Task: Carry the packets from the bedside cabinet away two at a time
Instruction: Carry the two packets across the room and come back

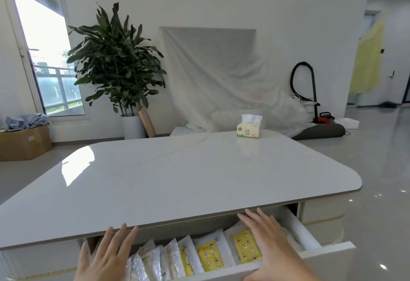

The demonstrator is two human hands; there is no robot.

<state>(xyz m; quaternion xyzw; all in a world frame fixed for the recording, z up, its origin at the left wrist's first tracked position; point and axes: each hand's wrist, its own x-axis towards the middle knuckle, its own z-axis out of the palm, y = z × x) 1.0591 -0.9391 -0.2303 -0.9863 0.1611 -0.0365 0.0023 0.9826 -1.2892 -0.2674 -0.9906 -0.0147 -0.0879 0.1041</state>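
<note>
Drawer [295, 227] opened; packets [208, 256] not yet lifted. Left hand [104, 256] and right hand [268, 243] are spread, each grip released.

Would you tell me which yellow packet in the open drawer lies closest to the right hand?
The rightmost yellow packet, lying flat right beside the right hand; the other two yellow ones sit farther left.

Glossy white desk [177, 176]. Drawer packets [209, 256]: yellow with small brown-white print, others clear and whitish. Tissue pack [249, 130] cream and green. Dark green plant [115, 58], brown cardboard box [24, 143].
</note>
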